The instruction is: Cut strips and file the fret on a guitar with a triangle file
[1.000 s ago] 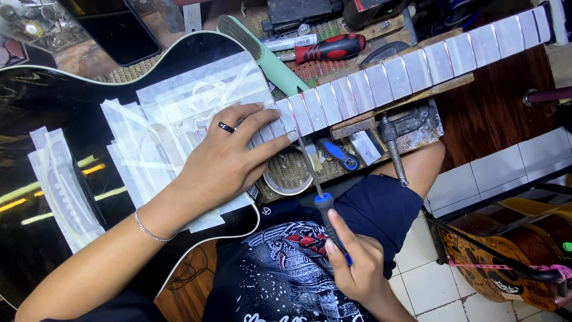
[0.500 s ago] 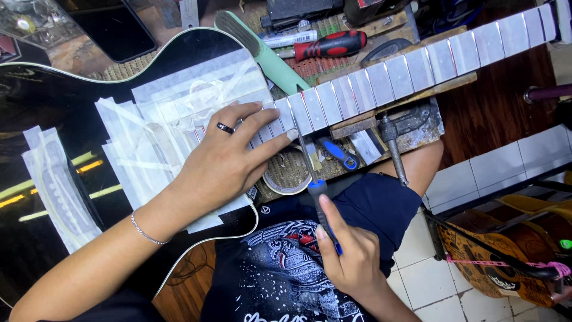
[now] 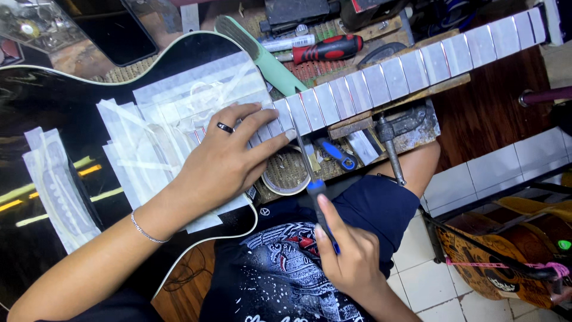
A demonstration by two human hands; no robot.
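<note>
Masked guitar neck [image 3: 381,77] is steadied by flat, open left hand [image 3: 229,158]; blue-handled file [image 3: 314,188], gripped by right hand [image 3: 348,256], is set at a near-body fret; frets rightward appear untouched.

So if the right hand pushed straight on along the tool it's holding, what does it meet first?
Probably the taped guitar neck: the right hand aims its blue-handled file at the neck's edge, though contact is unclear.

A black guitar [image 3: 53,107] with masking tape over body and fretboard [image 3: 381,80] lies flat under the left hand [image 3: 229,158]. A slim blue-handled file [image 3: 316,194], held in the right hand [image 3: 348,250], slants up, tip at the fretboard edge by the left fingertips.
</note>
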